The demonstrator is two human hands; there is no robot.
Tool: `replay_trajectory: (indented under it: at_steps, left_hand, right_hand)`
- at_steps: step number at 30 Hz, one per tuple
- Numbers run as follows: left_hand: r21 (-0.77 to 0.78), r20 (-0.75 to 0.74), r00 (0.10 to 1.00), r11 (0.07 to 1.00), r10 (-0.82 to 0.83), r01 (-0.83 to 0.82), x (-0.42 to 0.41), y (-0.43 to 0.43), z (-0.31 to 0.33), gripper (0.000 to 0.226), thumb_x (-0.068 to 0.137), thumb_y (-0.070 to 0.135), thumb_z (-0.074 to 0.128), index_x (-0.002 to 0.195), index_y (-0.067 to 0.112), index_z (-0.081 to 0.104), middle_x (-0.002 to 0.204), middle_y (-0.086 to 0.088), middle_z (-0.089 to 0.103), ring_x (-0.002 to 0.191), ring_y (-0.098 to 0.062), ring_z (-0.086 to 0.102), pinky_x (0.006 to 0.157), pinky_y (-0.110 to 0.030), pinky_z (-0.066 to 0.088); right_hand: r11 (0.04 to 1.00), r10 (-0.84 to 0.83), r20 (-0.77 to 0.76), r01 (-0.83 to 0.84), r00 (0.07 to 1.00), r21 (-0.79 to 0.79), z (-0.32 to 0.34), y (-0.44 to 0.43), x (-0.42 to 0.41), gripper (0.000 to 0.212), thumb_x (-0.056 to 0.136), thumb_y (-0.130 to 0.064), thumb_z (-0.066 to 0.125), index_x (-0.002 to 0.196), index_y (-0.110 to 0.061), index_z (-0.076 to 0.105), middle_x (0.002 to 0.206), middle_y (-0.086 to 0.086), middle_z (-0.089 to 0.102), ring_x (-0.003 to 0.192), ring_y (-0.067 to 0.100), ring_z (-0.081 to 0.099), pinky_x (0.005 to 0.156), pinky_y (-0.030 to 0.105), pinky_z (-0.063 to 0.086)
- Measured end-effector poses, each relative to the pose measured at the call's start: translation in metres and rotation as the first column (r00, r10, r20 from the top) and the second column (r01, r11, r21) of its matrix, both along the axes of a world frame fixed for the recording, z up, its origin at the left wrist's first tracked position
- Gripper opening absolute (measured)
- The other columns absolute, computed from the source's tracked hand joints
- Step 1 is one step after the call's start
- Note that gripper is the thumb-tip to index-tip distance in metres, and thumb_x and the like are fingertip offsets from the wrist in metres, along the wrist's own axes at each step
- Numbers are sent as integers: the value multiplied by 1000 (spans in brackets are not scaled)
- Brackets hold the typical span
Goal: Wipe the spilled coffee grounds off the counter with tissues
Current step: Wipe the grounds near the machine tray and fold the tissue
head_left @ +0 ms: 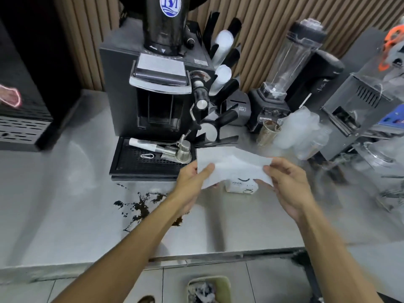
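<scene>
Left hand (193,178) and right hand (286,182) each pinch a white tissue (234,166) above the counter (65,204). The left forearm crosses dark coffee grounds (140,206). A floor bin (209,289) holds crumpled scraps.

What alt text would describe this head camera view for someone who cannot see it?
Two hands, left hand and right hand, hold a white tissue above a steel counter. Dark coffee grounds lie spilled in front of a black espresso machine.

"BM" shows in the blue oval on the grinder hopper (166,22), "GRIMAS" on the blender base (267,114), "HASOX" on the tissue pack (240,186).
</scene>
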State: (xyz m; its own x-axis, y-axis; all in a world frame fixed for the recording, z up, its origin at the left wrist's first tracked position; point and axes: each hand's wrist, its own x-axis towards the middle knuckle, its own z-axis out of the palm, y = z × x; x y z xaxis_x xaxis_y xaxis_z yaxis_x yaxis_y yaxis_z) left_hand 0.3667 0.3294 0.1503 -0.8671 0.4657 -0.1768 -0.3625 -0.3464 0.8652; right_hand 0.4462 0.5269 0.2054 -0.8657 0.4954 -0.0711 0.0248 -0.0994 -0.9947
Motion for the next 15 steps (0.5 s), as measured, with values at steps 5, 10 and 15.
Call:
replay_trajectory:
  at_steps: [5, 10, 15]
  left_hand:
    - [-72, 3, 1000, 997, -20, 20, 5, -50, 12, 27, 99, 0, 43, 110, 2, 67, 89, -15, 69, 67, -18, 63, 66, -28, 55]
    - [-199, 69, 995, 978, 77, -62, -11, -103, 14, 24, 89, 23, 63, 92, 2, 73, 98, -13, 73, 75, -22, 67, 69, -30, 56]
    - [-542, -43, 997, 837, 62, -75, -32, -165, 6, 17, 79, 10, 79, 95, 4, 74, 100, -10, 74, 86, -19, 71, 71, -24, 58]
  right_hand:
    - [980, 77, 28, -71, 997, -184, -20, -35, -7, 32, 86, 16, 47, 75, 1, 73, 87, 13, 74, 88, 28, 69, 79, 29, 58]
    - [970, 214, -1, -212, 977, -117, -34, -89, -20, 8, 82, -6, 74, 88, 0, 75, 100, 11, 74, 101, 23, 69, 92, 28, 53]
    - [865, 272, 81, -281, 959, 415, -52, -150, -32, 20, 74, -15, 83, 93, -14, 79, 87, -8, 74, 76, -7, 61, 73, 9, 44]
